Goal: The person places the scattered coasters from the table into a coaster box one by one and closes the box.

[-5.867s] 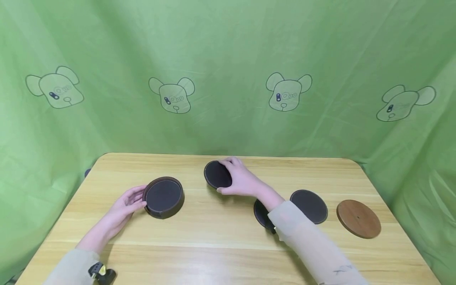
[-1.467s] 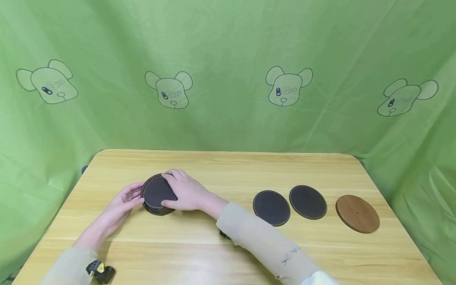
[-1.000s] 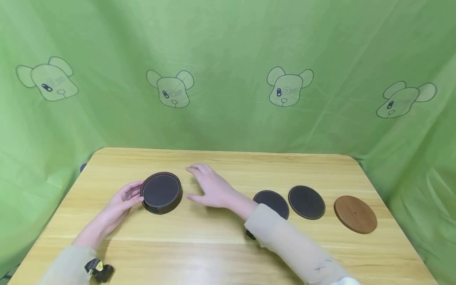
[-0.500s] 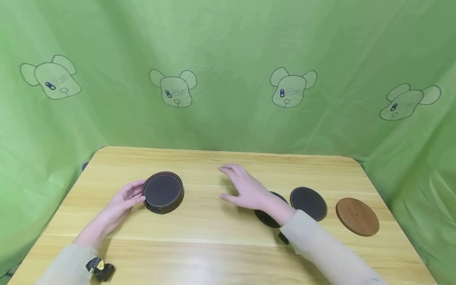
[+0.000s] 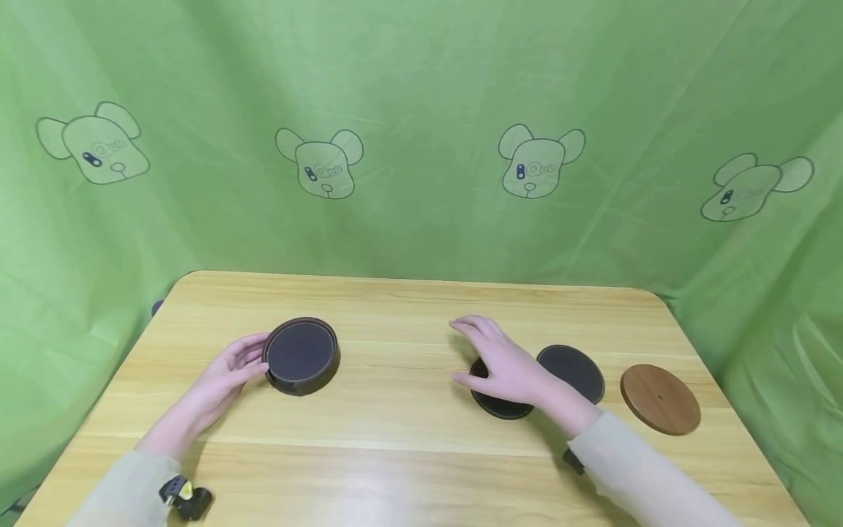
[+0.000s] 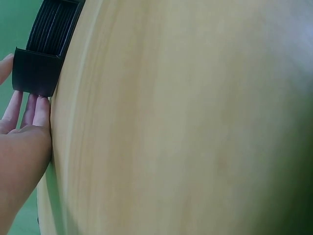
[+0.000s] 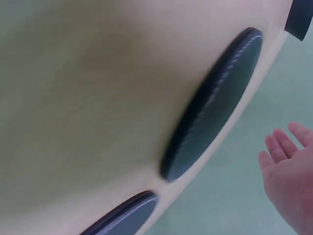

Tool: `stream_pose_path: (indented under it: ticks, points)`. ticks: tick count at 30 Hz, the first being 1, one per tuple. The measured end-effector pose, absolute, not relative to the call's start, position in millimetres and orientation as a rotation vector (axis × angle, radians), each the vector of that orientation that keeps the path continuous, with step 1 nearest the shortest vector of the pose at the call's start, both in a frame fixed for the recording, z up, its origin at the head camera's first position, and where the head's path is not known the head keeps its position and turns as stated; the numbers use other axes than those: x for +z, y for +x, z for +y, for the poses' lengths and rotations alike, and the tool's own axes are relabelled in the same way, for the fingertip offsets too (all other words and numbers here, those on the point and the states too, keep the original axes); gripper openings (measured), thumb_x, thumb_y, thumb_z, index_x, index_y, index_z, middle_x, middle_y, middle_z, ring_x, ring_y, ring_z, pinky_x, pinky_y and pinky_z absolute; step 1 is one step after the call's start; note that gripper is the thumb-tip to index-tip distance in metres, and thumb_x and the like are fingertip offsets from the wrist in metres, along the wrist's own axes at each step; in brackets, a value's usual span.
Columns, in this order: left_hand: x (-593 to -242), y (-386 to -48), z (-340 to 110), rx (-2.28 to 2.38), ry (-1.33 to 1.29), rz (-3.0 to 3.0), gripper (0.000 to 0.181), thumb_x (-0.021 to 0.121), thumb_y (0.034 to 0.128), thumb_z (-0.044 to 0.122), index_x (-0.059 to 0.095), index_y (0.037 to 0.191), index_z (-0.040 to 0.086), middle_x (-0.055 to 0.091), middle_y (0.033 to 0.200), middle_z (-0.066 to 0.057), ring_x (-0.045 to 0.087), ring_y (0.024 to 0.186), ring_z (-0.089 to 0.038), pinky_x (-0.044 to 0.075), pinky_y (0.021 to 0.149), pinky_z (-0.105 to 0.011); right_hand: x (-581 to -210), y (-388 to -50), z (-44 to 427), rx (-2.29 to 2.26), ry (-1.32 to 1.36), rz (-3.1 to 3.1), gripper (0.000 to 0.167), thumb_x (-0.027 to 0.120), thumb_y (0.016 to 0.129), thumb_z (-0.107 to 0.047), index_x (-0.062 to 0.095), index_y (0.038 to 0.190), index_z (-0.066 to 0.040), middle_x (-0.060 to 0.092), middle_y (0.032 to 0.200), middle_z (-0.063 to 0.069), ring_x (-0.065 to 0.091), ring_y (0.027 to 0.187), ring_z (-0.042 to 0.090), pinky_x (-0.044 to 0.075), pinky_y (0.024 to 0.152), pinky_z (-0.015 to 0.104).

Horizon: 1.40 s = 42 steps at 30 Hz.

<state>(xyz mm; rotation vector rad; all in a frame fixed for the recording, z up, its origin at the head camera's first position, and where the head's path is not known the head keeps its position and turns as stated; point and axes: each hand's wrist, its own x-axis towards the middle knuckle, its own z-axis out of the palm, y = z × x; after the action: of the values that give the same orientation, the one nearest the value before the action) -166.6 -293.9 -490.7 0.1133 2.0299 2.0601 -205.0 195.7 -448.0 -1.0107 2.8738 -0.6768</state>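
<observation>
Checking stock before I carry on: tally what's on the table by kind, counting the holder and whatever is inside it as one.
Round black coaster holder, with its stack of coasters: 1
Loose black stitched coasters: 2
Brown wooden disc: 1
Total: 4

I hold a round, dark holder (image 6: 36, 72) at my left — base down, with a stack of dark discs (image 6: 51, 28) seemingly inside. Right of it, a black coaster (image 5: 498, 408) lies flat — partly hidden.
</observation>
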Motion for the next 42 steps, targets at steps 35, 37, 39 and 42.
stream_pose_path:
  ticks: [35,37,39,42]
  points:
    - [-489,-167,-293,2.066,0.094,2.031,0.067,0.060,0.1036,-0.001,0.023,0.158,-0.015,0.061,0.130,0.025,0.058,0.120,0.010,0.047,0.104,-0.005,-479,-183,275,-0.565,-0.938,2.857,0.102,0.090,0.079,-0.046,0.043,0.158,-0.001,0.049,0.156,0.016,0.047,0.144,0.038,0.051,0.113,0.060]
    - [-489,-166,-294,2.064,0.089,2.030,0.067,0.060,0.1036,-0.001,0.023,0.158,-0.014,0.061,0.129,0.025,0.059,0.119,0.010,0.047,0.104,-0.005,-479,-182,275,-0.557,-0.957,2.859,0.104,0.092,0.077,-0.047,0.043,0.158,-0.001,0.049,0.156,0.017,0.047,0.144,0.038,0.050,0.113,0.061]
    - [-490,-166,-294,2.068,0.095,2.028,0.066,0.060,0.1036,-0.001,0.025,0.158,-0.014,0.061,0.130,0.025,0.059,0.120,0.010,0.047,0.104,-0.005,-480,-181,275,-0.545,-0.986,2.868,0.106,0.093,0.075,-0.047,0.044,0.157,0.000,0.049,0.155,0.018,0.047,0.143,0.039,0.051,0.112,0.061]
    - [-492,-166,-294,2.078,0.112,2.021,0.061,0.059,0.1039,-0.002,0.030,0.157,-0.011,0.062,0.130,0.024,0.059,0.120,0.010,0.048,0.104,-0.006,-480,-180,274,-0.524,-1.024,2.885,0.107,0.094,0.074,-0.047,0.045,0.155,0.002,0.049,0.154,0.019,0.048,0.142,0.040,0.051,0.111,0.062]
